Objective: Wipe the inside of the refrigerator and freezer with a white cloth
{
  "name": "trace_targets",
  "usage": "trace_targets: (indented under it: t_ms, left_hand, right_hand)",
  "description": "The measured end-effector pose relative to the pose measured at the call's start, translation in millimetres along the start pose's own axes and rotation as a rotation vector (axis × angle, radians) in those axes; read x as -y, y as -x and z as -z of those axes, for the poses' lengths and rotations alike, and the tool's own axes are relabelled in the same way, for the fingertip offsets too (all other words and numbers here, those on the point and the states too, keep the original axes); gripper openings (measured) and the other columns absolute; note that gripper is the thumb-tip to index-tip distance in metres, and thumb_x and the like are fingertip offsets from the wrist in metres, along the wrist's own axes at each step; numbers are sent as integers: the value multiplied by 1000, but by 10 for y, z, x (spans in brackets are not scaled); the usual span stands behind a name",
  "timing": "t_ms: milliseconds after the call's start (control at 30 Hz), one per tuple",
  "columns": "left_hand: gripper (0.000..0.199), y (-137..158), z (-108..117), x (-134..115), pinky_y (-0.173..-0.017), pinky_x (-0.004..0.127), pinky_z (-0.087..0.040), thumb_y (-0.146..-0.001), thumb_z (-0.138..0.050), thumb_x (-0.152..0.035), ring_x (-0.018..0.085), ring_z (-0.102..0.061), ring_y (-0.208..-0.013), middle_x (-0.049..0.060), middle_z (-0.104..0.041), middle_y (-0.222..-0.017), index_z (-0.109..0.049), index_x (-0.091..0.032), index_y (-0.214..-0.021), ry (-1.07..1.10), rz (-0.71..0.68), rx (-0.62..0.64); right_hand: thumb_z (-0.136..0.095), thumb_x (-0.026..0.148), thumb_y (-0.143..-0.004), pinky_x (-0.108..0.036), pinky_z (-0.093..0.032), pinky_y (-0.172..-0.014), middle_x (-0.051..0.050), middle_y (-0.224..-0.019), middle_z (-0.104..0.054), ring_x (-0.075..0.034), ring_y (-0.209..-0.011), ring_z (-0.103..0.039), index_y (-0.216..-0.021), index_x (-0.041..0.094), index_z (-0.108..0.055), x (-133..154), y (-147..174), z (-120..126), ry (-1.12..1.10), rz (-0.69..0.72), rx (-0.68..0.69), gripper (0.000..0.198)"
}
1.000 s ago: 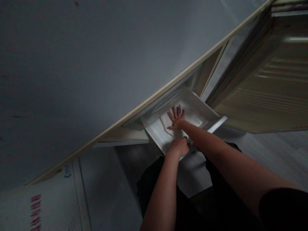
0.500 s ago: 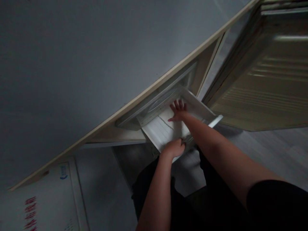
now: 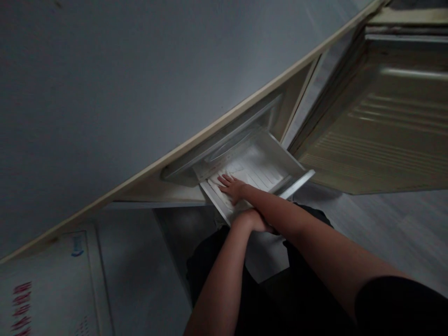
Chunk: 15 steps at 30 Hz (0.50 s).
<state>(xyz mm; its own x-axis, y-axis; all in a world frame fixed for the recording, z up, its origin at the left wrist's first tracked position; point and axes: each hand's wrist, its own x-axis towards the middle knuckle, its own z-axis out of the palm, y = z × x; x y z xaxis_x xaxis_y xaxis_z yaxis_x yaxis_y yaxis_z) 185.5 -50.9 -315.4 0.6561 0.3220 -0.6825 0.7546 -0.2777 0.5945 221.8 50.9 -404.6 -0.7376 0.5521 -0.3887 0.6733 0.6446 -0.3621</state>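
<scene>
A clear-white drawer (image 3: 287,157) is pulled out from a pale, low compartment in front of me. My right hand (image 3: 232,187) lies flat inside it at the left side, fingers spread, on a crumpled white cloth or paper (image 3: 214,182); which of the two I cannot tell. At the drawer's front edge, my left hand (image 3: 252,220) is closed around the rim, partly under my right forearm, so some of its fingers are hidden. Ridges show on the bare part of the drawer floor.
An open door with a ribbed, yellowish inner panel (image 3: 381,135) stands to the right. A large grey panel (image 3: 140,84) with a beige edge slopes above the compartment. At lower left is a white box (image 3: 52,275) with red characters. Grey wood-look floor (image 3: 402,224) lies at right.
My right hand has moved from the far middle of the drawer to its left side, with the white material under it. My left hand stays at the front edge.
</scene>
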Motion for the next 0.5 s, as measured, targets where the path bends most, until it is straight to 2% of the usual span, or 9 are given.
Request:
trace_targets:
  t_ms: [33,100,200,300,400,500]
  left_hand:
    - [88,19,16,17,-116,36,-43,-68,-85,-47,31,-50,-144,5,-52,-158,-54,-28,-148,-8,16,-23]
    - [89,65,79,36,-109,38,-50,-70,-82,-53,33,-58,-136,11,-58,-152,-53,-23,-148,-22,51,-79]
    - [94,127,196,26,-104,41,-52,-68,-83,-55,37,-62,-129,20,-61,-144,-51,-14,-146,-47,92,-152]
    - [95,152,267,-19,-103,40,-51,-65,-85,-52,37,-62,-127,20,-59,-145,-50,-15,-146,-58,74,-168]
    - [92,143,283,-78,-104,35,-50,-66,-85,-52,32,-63,-127,16,-61,-144,-51,-19,-144,-56,30,-155]
    - [94,114,244,-155,-102,33,-51,-65,-87,-54,31,-65,-125,15,-63,-142,-51,-20,-144,-68,28,-149]
  right_hand:
    - [-87,46,-70,-55,-10,-128,-16,-172,7,-40,-159,4,-167,21,-22,-62,26,24,-8,-4,1,120]
    - [-89,48,-67,-56,-10,-128,-12,-173,7,-40,-160,5,-168,26,-19,-246,139,67,-46,-101,-9,125]
    - [-89,58,-63,-61,-5,-126,-14,-172,12,-43,-158,11,-169,26,-11,-588,423,97,-138,-430,-59,135]
    - [-79,73,-69,-65,-7,-124,-17,-169,20,-44,-157,15,-169,23,-1,-885,717,72,-229,-767,-81,136]
    - [-64,71,-85,-64,-14,-124,-18,-168,23,-41,-157,16,-167,22,8,-991,853,41,-286,-892,-41,120]
    - [-46,54,-100,-67,-13,-123,-23,-168,17,-44,-157,10,-168,16,4,-833,765,70,-253,-904,-28,92]
